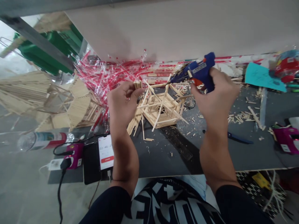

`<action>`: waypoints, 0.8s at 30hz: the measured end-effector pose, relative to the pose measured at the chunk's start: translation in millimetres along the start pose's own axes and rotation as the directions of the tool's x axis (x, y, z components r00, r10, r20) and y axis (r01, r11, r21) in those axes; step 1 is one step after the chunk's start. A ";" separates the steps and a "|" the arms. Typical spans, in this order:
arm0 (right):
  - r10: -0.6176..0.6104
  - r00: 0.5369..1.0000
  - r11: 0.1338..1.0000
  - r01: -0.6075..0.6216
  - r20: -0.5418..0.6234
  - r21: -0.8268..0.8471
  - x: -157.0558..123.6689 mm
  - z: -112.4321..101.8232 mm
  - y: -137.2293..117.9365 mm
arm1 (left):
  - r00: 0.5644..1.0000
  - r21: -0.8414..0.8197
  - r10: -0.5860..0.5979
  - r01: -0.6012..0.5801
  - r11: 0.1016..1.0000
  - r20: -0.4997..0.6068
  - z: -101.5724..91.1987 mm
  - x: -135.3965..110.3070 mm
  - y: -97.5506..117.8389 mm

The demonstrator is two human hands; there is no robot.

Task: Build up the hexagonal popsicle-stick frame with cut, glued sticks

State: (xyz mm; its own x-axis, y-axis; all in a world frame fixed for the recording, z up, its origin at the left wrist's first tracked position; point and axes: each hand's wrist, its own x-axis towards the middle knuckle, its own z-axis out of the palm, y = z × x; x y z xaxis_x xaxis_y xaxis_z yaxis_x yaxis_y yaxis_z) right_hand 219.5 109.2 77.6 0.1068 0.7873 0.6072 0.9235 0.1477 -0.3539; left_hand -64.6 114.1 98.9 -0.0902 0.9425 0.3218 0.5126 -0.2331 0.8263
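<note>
My right hand [216, 93] is wrapped round a blue glue gun [198, 71] with an orange trigger. The gun's nozzle points left, at the back rim of a hexagonal frame [161, 124] built from thin wooden sticks. My left hand [125, 99] pinches a small bundle of short wooden sticks [137, 84] just left of the frame. Beneath that hand, longer loose sticks [134, 121] lie against the frame's left side. Whether the nozzle touches the wood I cannot tell.
Red-and-clear plastic wrappers [105, 73] heap behind the work. Left stand a finished-looking stick structure [79, 109], a bottle [44, 141], a purple power block [76, 155] and a phone [106, 149]. Stick offcuts [240, 117] and a dark blue tool [239, 138] lie right.
</note>
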 end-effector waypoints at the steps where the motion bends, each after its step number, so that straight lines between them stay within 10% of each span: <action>1: -0.005 1.000 1.000 0.004 0.020 0.011 -1.1 3.7 -5.0 | 1.000 0.012 -0.015 0.015 1.000 0.010 -0.6 -0.1 -1.1; 24: -0.069 0.984 0.993 0.052 0.167 0.104 -11.6 42.4 -5.8 | 0.998 0.021 -0.037 0.036 0.999 0.044 -3.5 1.7 -11.3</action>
State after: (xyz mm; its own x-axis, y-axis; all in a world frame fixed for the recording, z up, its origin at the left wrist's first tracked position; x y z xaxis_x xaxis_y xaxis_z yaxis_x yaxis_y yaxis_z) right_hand 197.2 124.6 42.5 -0.0205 0.8639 0.5032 0.8846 0.2501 -0.3935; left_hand -73.5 117.5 91.7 -0.0718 0.9600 0.2706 0.5268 -0.1939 0.8276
